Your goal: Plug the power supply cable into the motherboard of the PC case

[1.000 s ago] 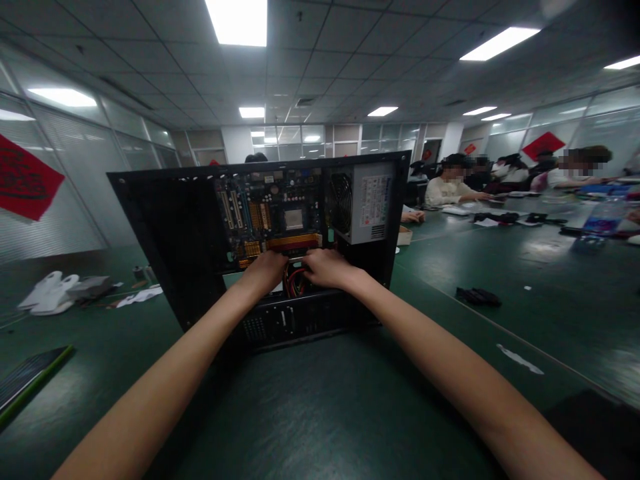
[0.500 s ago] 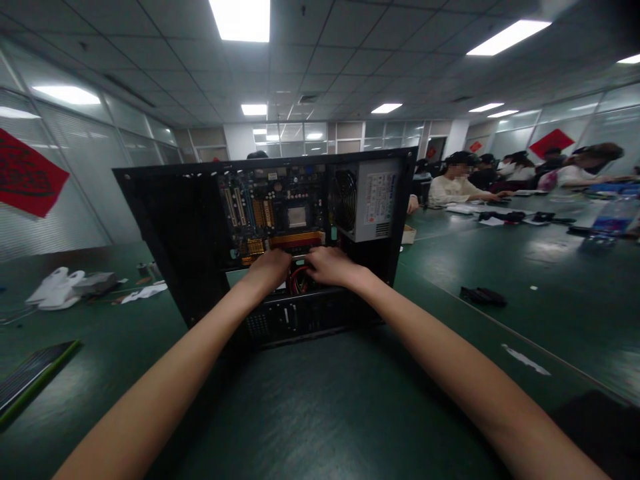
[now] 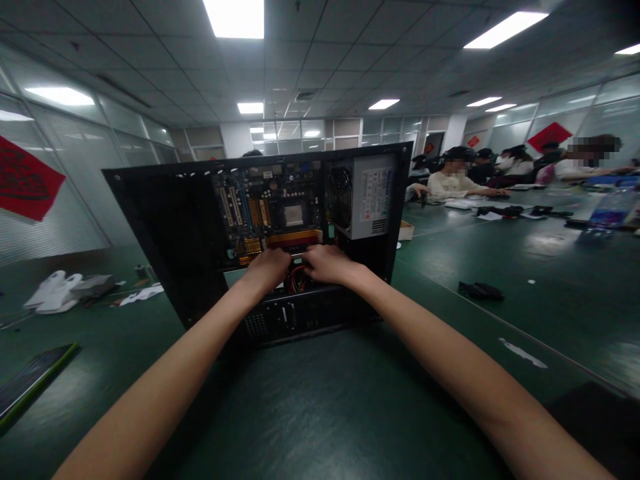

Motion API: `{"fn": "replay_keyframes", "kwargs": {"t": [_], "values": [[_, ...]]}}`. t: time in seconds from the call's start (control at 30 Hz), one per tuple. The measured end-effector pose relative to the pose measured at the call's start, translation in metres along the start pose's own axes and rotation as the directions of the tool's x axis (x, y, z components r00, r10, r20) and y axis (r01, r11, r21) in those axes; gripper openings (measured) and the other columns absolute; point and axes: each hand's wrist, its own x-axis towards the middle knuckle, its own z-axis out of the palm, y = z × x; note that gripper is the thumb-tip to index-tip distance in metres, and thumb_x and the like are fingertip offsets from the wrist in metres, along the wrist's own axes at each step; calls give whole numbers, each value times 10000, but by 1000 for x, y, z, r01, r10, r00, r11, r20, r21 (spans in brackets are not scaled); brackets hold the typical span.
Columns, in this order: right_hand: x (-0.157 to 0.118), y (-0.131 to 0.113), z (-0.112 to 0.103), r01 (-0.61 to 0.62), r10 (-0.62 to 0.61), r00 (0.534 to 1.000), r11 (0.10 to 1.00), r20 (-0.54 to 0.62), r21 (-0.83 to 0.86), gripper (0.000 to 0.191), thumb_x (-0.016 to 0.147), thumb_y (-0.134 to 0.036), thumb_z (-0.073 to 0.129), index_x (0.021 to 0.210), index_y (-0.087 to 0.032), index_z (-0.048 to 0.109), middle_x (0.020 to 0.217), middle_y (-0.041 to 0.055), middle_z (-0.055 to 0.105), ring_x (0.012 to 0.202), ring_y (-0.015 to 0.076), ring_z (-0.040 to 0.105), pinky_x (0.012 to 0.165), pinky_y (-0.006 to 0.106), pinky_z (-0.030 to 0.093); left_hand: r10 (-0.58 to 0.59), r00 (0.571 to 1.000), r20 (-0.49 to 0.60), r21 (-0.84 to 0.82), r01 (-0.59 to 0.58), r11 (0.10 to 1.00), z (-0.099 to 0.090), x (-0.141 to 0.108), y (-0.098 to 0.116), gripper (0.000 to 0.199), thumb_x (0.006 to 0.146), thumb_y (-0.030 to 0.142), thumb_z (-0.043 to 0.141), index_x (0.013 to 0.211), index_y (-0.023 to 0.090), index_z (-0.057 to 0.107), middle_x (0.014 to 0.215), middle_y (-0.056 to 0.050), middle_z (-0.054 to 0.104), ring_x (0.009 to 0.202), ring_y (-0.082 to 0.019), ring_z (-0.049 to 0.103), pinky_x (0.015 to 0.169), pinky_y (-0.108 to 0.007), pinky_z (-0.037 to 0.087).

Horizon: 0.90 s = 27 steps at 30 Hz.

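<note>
A black computer case [image 3: 163, 223] stands open towards me on the green table. Inside it are the motherboard [image 3: 270, 203], with a bare silver processor [image 3: 293, 215], and a grey power supply [image 3: 371, 199] at the upper right. Both my hands reach into the case, just below the orange and dark red memory slots [image 3: 295, 239]. My left hand [image 3: 270, 267] and my right hand [image 3: 327, 263] face each other with fingers curled. A thin, light edge runs between their fingertips; what they grip is hidden. Red and dark cables [image 3: 299, 279] lie below and between them.
On the left lie a keyboard [image 3: 35, 380] with a green edge, a white plastic bag [image 3: 55, 293] and a grey box [image 3: 93, 287]. A black cloth-like item [image 3: 481, 291], a paper strip [image 3: 523, 352] and a water bottle [image 3: 610, 210] are to the right. Several people sit beyond.
The view has shifted slightly, so the case and room sit a little further left. Both hands keep nearly the same place and grip. Behind the case, more of another person's hand shows.
</note>
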Motion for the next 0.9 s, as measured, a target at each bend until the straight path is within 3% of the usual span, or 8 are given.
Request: {"fn": "replay_keyframes", "kwargs": {"t": [0.53,0.77,0.9], "values": [[0,1,1,14,-14,1000,1000,-1,0,328,916,-319,498,1133,-150,677,1164,157,665,1009,287,659,780,338,492,5,1000,23,20,-6,1000,-3,2,-1,328,905,92,424,1074,91,705,1015,-218,707,1004,-358,689,803,-434,559],[1,1,0,13,-13,1000,1000,6,0,322,920,-329,486,1098,-146,683,1179,162,658,1028,296,650,805,356,489,-88,996,-19,-56,87,995,-1,5,-7,344,935,204,428,1056,119,738,1028,-223,715,991,-362,690,820,-435,541],[0,0,-1,12,-12,1000,1000,2,-6,328,928,-336,482,1125,-157,674,1191,156,650,1038,291,644,825,355,485,-127,991,-35,-124,122,985,2,6,-11,333,931,256,464,1056,142,751,1042,-191,725,988,-321,690,828,-379,523]]}}
